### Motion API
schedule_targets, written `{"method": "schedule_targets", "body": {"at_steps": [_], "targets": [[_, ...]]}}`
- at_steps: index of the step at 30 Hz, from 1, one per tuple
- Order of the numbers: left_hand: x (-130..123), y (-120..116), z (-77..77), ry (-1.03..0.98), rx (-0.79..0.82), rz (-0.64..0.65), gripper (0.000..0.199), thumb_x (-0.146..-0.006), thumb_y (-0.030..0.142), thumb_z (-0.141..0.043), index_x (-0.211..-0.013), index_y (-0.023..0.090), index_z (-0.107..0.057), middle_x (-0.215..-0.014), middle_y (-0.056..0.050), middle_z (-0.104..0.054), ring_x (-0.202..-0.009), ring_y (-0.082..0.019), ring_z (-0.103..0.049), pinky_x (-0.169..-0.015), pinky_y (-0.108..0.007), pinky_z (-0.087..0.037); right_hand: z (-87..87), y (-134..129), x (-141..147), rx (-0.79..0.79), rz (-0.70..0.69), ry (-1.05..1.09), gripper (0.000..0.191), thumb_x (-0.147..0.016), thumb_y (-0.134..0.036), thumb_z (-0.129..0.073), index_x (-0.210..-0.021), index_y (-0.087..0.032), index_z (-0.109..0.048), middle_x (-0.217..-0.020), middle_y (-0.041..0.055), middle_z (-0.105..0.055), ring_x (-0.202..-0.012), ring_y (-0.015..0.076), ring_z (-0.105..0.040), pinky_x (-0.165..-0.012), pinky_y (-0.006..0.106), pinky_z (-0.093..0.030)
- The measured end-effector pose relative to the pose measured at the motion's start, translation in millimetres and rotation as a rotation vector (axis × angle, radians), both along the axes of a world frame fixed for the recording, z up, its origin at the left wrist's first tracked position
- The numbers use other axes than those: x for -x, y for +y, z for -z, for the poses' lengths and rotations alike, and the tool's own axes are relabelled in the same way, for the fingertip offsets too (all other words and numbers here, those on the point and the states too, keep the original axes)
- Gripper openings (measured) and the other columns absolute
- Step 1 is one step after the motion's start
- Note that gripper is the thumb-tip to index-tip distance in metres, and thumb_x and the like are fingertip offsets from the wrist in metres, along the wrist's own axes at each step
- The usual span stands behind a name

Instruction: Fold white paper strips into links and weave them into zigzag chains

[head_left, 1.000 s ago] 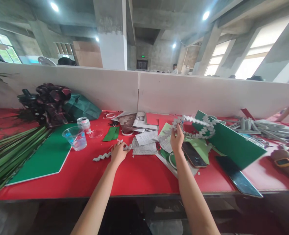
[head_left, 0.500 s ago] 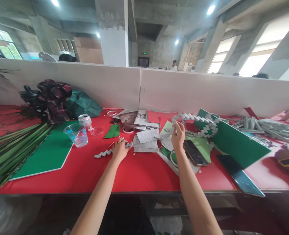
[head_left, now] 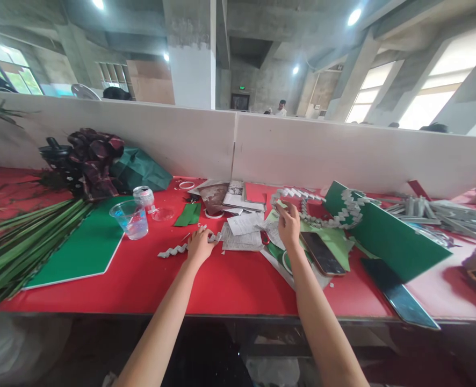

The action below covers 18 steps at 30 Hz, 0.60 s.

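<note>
My left hand (head_left: 200, 244) rests low over the table with its fingers curled round a short zigzag chain of folded grey paper (head_left: 172, 251). One end sticks out to the left, another bit shows past the fingertips. Farther right, my right hand (head_left: 289, 223) is raised, thumb and fingers pinched on a small pale piece, apparently paper (head_left: 281, 203). Just behind it lies a longer chain of folded paper (head_left: 338, 220), curving rightward in a loop. Under the right wrist are green sheets and a white ring; a phone (head_left: 322, 253) lies beside it.
A plastic cup (head_left: 130, 219) and a drink can (head_left: 144, 199) stand left, by a green board (head_left: 80, 252) and long green leaves (head_left: 28, 242). Printed papers (head_left: 244, 236) lie centrally. A folded green board (head_left: 399, 236) and dark tablet-like slab (head_left: 401, 295) are right. A white partition (head_left: 343, 150) runs behind.
My right hand has shifted a little to the left, and a pale piece now shows at its fingertips. My left hand stays on the short chain. The view has turned slightly.
</note>
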State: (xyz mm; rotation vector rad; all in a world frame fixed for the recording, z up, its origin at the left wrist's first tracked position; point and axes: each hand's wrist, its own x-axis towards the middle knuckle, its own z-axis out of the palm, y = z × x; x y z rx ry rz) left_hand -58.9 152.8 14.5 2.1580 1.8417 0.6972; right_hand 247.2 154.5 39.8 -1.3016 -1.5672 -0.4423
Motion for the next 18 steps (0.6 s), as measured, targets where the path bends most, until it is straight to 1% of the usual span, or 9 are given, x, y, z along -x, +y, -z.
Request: {"method": "schedule_targets", "body": {"at_steps": [2, 4, 6, 11, 15, 18], "targets": [[-0.3, -0.3, -0.3, -0.004, -0.004, 0.002, 0.016, -0.081, 0.031, -0.061, -0.096, 0.024, -0.061, -0.125, -0.008, -0.057, -0.120, -0.030, -0.047, -0.098, -0.044, -0.036, -0.4, -1.3, 2.6, 0.025, -0.021, -0.069, 0.058, -0.078, -0.004, -0.037, -0.123, -0.033, -0.061, -0.131, 0.0050, -0.051, -0.112, 0.0213, -0.052, -0.099, 0.043, -0.041], [-0.3, -0.1, 0.2, -0.010, -0.004, 0.002, 0.016, -0.081, 0.031, -0.061, -0.095, 0.024, -0.061, -0.127, -0.008, -0.056, -0.121, -0.030, -0.047, -0.098, -0.045, -0.036, -0.5, -2.1, 3.7, 0.028, -0.031, -0.099, 0.059, -0.077, -0.003, -0.038, -0.120, -0.034, -0.063, -0.136, 0.0025, -0.049, -0.119, 0.0220, -0.047, -0.102, 0.044, -0.039], [0.0, 0.3, 1.2, -0.009, -0.005, -0.003, 0.016, -0.081, 0.031, -0.061, -0.096, 0.024, -0.061, -0.127, -0.008, -0.056, -0.121, -0.030, -0.047, -0.099, -0.045, -0.035, -0.4, -2.3, 3.8, 0.020, -0.032, -0.092, 0.057, -0.079, -0.003, -0.037, -0.119, -0.033, -0.063, -0.139, 0.0015, -0.048, -0.124, 0.0221, -0.044, -0.104, 0.044, -0.038], [0.9, 1.3, 2.0, 0.021, -0.023, 0.009, 0.020, -0.081, 0.031, -0.060, -0.100, 0.023, -0.060, -0.125, -0.009, -0.056, -0.117, -0.030, -0.049, -0.099, -0.045, -0.036, -0.5, -2.3, 3.8, 0.030, -0.040, -0.022, 0.054, -0.080, -0.006, -0.038, -0.124, -0.030, -0.060, -0.140, 0.0029, -0.048, -0.125, 0.0217, -0.046, -0.105, 0.044, -0.038], [0.3, 2.0, 1.0, 0.032, -0.003, 0.019, 0.019, -0.082, 0.032, -0.058, -0.098, 0.023, -0.061, -0.128, -0.010, -0.054, -0.118, -0.032, -0.049, -0.097, -0.046, -0.038, -2.5, -4.8, 5.1, 0.024, -0.074, 0.108, 0.052, -0.080, -0.008, -0.039, -0.124, -0.027, -0.059, -0.139, 0.0045, -0.050, -0.126, 0.0207, -0.045, -0.107, 0.042, -0.035], [0.0, 2.8, 2.0, 0.040, -0.001, 0.017, 0.019, -0.083, 0.034, -0.057, -0.098, 0.023, -0.060, -0.132, -0.010, -0.051, -0.119, -0.032, -0.048, -0.097, -0.047, -0.037, -3.2, -5.1, 4.6, -0.016, -0.150, 0.313, 0.045, -0.082, -0.015, -0.042, -0.123, -0.023, -0.058, -0.134, 0.0071, -0.054, -0.124, 0.0203, -0.048, -0.106, 0.040, -0.036]]}}
